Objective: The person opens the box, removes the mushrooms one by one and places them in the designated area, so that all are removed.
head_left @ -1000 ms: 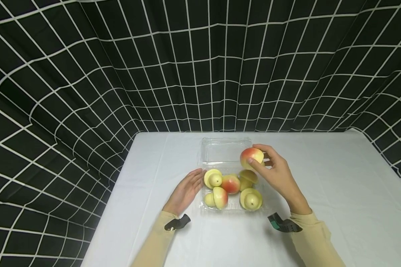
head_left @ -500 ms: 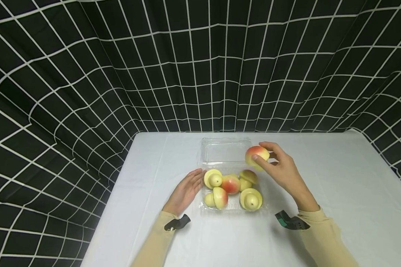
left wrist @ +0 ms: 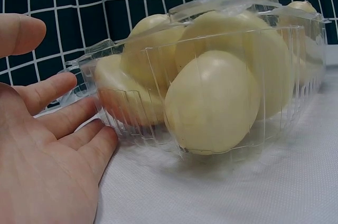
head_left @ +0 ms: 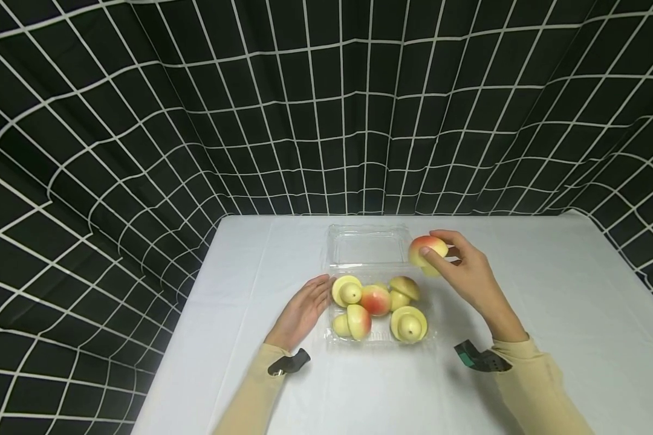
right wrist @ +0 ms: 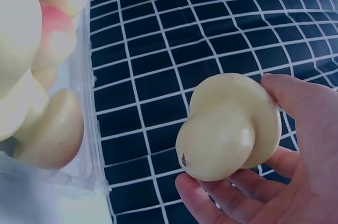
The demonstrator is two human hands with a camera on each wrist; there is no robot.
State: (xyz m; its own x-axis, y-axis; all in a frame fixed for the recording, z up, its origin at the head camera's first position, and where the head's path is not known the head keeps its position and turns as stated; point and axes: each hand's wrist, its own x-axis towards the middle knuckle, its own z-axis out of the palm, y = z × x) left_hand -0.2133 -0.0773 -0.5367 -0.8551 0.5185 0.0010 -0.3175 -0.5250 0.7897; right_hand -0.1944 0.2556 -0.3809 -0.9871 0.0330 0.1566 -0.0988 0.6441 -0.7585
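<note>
A clear plastic clamshell container (head_left: 380, 336) lies on the table with several toy mushrooms (head_left: 376, 300) in its base, yellowish with some red or brown caps. My right hand (head_left: 470, 278) holds another mushroom (head_left: 428, 249) with a red-and-yellow cap, raised beyond the container's back right corner. In the right wrist view this mushroom (right wrist: 222, 129) shows its pale stem, with thumb and fingers around the cap. My left hand (head_left: 303, 311) lies beside the container's left wall, fingers extended. The left wrist view has its fingertips (left wrist: 97, 139) touching the clear wall.
The container's clear lid (head_left: 367, 246) is folded back behind the base. A white cloth (head_left: 549, 302) covers the table. Black curtains with a white grid (head_left: 359, 109) hang behind and at the sides.
My right hand has carried its mushroom rightward, away from above the container's back right part. The left hand and the mushrooms in the container have stayed in place.
</note>
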